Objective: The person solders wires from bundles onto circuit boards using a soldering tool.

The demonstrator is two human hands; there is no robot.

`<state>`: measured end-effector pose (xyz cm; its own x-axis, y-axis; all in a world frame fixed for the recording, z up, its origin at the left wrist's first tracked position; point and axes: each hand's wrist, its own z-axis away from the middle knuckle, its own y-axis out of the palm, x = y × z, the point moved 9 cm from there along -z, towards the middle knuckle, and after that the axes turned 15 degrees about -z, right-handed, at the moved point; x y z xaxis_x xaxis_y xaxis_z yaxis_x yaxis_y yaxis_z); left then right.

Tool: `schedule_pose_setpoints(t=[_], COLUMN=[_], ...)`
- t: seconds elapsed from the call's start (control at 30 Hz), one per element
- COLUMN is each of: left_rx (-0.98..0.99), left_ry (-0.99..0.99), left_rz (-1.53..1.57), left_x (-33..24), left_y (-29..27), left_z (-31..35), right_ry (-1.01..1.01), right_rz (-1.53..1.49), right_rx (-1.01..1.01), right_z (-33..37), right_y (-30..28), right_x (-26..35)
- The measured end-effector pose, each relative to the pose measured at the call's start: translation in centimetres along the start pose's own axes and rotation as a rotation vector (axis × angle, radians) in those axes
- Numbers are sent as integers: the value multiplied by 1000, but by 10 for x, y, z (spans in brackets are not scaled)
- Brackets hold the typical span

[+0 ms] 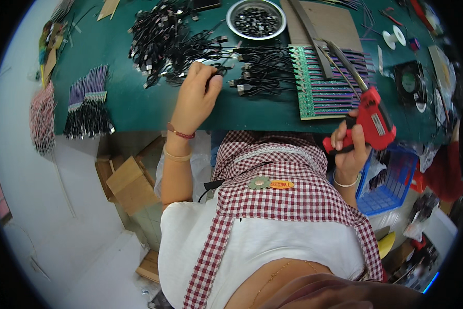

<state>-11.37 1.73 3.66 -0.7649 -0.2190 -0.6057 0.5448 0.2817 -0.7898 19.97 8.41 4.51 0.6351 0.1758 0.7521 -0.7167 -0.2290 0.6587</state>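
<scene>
Cable piles (164,36) crowd top; green mat (123,103) left bare.

Left hand (198,95) fingertips curl under into the black cables (200,46), so which cable it grips can't be told. Right hand (349,149) palm is covered by the red pistol-grip tool (371,121); the tool's tip is lost among the metal strips over the green rack (324,85). Contents of the round metal bowl (256,20) are too small to identify. Blue basket (388,183) is partly behind the right forearm, contents unclear. Surface (133,98) far edge is cut off at the top of the frame. Clutter at the right rim is smeared by fisheye.
</scene>
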Motion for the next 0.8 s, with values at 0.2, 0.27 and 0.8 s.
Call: schedule_pose_setpoints(t=[0.2,0.27,0.8], left_rx=[161,176,319], left_ry=[137,212,396], left_rz=[106,98,73], left_x=[-69,-86,-128], left_y=[27,29,63], left_z=[10,15,23], right_ry=[91,92,53], right_rz=[122,157,356], right_rx=[-104,-57,26], right_z=[-26,-38,-25], right_y=[29,40,48], right_x=[-15,-16,-7])
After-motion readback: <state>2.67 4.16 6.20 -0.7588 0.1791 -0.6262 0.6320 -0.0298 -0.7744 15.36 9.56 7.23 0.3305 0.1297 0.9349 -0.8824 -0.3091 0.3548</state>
